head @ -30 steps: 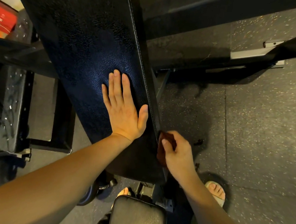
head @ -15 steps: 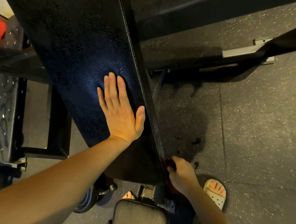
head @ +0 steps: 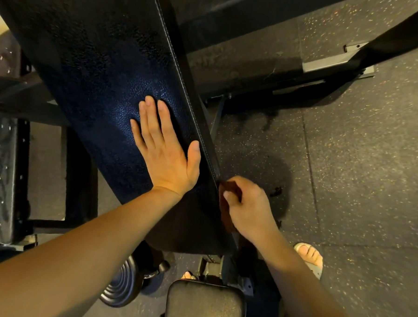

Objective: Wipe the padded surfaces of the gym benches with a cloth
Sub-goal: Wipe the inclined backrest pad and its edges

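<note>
Now a long black bench pad (head: 99, 67) is seen slanting from the far left down to the near middle; its skin is bumpy and shines blue where the light falls on it; a line of pale stitches is seen along its right edge.

The left hand (head: 166, 153) is laid flat on top of the pad; its fingers are straight and kept close together, and the thumb is stuck out to the right, just beside the stitched edge; nothing is held by it.

The right hand (head: 249, 206) is curled up, and a dark brown cloth (head: 225, 216) is pinched between its thumb and fingers; the cloth is pressed against the right side edge of the pad, close to the pad's near end; most of the cloth is hidden by the hand and the shadow.

A smaller black seat pad (head: 205, 306) is seen at the near edge, just below the long pad; a round black weight plate (head: 121, 284) is seen on the floor to its left.

The dark speckled rubber floor (head: 360, 166) is spread out on the right; a foot in a pale sandal (head: 310, 257) is set on it near the right arm; a grey metal bar (head: 329, 65) is seen at the far right.
</note>
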`<state>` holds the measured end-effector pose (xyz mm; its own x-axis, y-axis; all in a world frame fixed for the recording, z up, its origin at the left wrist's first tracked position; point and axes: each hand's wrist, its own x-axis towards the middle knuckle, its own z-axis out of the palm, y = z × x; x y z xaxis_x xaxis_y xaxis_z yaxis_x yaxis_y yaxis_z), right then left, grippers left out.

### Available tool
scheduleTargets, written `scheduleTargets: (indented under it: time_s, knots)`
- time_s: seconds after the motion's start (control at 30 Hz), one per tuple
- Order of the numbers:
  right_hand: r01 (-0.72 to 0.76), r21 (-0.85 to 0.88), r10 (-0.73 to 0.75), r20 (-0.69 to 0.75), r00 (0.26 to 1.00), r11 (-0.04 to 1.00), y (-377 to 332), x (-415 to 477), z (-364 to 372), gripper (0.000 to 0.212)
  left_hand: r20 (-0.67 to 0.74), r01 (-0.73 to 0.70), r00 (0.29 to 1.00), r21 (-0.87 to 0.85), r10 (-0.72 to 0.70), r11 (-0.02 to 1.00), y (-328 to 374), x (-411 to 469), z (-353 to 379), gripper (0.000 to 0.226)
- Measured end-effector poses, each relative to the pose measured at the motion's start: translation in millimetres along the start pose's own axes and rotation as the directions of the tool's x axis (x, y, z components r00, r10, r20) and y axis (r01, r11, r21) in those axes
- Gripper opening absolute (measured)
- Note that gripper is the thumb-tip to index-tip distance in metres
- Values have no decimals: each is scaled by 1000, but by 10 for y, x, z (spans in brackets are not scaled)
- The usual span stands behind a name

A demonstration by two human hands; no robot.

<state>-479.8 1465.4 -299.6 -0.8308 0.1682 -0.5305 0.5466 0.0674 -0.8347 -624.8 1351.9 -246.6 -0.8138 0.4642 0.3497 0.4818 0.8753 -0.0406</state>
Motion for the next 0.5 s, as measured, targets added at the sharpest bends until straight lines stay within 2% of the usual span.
scheduleTargets:
  time_s: [0.07, 0.17, 0.2, 0.23, 0.3, 0.37, 0.43, 0.5]
  knots:
    - [-47, -54, 49, 48, 998, 997, 125, -112, 27, 21, 4, -2, 1000, -6, 2, 1000, 0, -2, -4, 84]
    - [-202, -330, 286, 229, 931, 922, 513, -411, 76, 25, -3, 0, 1000, -8, 0, 1000, 8, 1, 1, 84]
    - [-217, -340, 307, 238, 922, 915, 531, -394, 60, 25, -6, 2, 1000, -8, -2, 1000, 8, 0, -2, 84]
    - [-197, -281, 263, 222, 939, 939, 482, -305, 39, 23, -10, 1, 1000, -5, -1, 1000, 5, 4, 2, 84]
    - [-74, -66, 81, 110, 991, 995, 239, -119, -12, 18, -12, -3, 1000, -1, 3, 1000, 4, 11, 3, 83]
    - [31, 73, -31, -4, 1000, 997, 39, -21, -8, 17, -24, -1, 1000, 3, 1, 1000, 4, 5, 4, 83]
    - [-7, 102, 8, -3, 1000, 995, 164, -102, 57, 18, -18, -7, 1000, -7, 7, 1000, 7, -1, 4, 82]
    - [-183, -3, 181, 145, 973, 983, 437, -244, 110, 15, -21, -7, 1000, -2, 7, 1000, 3, 1, 12, 83]
